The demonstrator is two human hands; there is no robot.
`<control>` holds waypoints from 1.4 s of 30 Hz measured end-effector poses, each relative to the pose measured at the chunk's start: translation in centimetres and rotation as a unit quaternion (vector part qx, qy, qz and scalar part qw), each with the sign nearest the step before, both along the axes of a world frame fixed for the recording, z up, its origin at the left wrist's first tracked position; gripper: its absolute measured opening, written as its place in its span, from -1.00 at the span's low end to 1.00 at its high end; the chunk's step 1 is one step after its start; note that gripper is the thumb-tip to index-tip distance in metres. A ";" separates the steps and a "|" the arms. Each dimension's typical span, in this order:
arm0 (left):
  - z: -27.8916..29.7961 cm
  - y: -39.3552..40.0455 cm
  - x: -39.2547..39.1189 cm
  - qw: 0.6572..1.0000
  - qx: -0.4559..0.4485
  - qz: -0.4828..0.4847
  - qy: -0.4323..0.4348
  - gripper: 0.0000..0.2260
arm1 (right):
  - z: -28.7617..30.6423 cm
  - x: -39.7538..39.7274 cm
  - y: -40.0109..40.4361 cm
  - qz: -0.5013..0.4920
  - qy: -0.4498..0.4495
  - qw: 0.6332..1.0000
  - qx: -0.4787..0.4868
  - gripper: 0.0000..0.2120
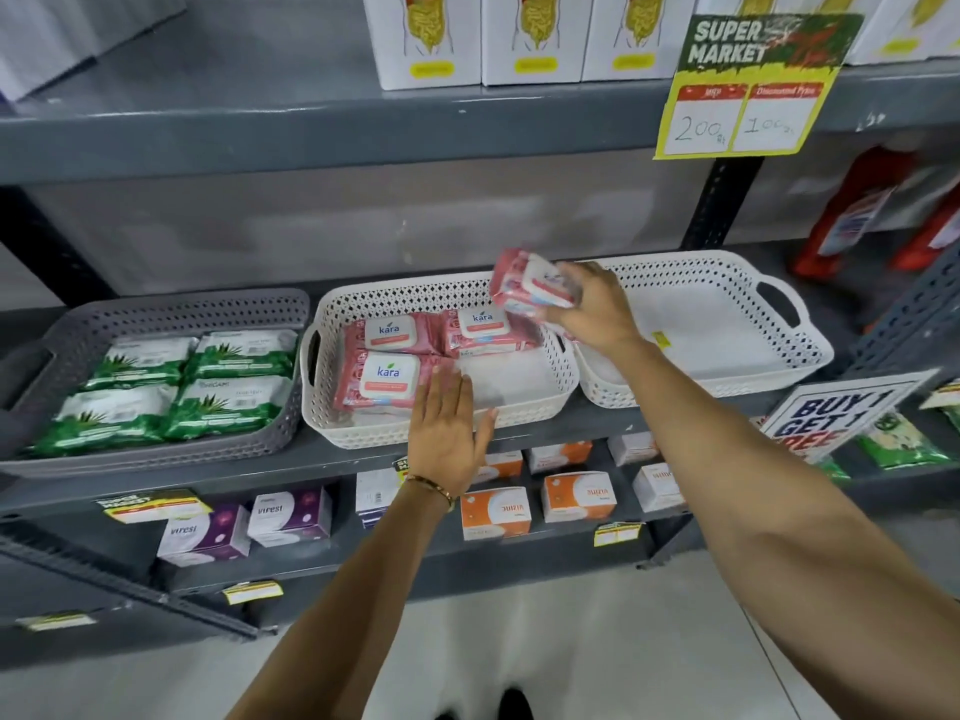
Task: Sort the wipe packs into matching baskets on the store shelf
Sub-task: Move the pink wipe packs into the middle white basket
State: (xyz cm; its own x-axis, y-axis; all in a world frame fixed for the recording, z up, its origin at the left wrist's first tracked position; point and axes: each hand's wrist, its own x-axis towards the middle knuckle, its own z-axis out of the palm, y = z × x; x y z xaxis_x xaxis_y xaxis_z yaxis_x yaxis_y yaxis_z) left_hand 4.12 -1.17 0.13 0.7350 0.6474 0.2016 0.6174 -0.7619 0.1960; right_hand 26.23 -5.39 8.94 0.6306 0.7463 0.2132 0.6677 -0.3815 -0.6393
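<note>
1. A pink wipe pack (pixel 530 283) is held tilted in the air above the gap between the middle white basket (pixel 566 376) and the right white basket (pixel 800 350), gripped by the right hand (pixel 597 309).
2. Three pink packs (pixel 389 356) lie in the middle basket.
3. The left hand (pixel 449 428) rests open and flat on that basket's front rim, holding nothing.
4. Green packs (pixel 171 387) fill the grey basket (pixel 47 356).

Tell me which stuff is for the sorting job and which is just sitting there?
For the job: pink wipe pack in the right hand; left hand; middle white basket with pink packs; grey basket with green packs; right white basket.

Just sitting there: white boxes, price sign, red bottles, orange boxes.
</note>
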 end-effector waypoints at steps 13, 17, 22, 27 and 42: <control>1.4 3.8 -4.0 0.992 -0.070 0.100 -0.032 -0.39 | -5.2 -5.4 2.1 0.125 -0.046 0.963 -0.232 -0.21; 1.6 5.7 -2.8 0.988 -0.116 0.100 -0.010 -0.41 | -5.1 -4.9 1.8 0.153 0.013 0.961 -0.230 -0.13; 1.9 9.7 -2.2 0.990 -0.123 0.039 0.050 -0.45 | -4.4 -4.7 1.8 0.127 0.042 0.980 -0.145 -0.36; 3.6 12.3 -2.7 0.979 -0.148 -0.063 0.129 -0.26 | -3.8 -4.0 2.3 0.149 0.076 0.970 -0.177 -0.38; 3.7 12.1 -2.5 0.978 -0.181 -0.024 0.097 -0.37 | -3.4 -4.4 3.0 0.205 0.010 0.950 -0.237 -0.45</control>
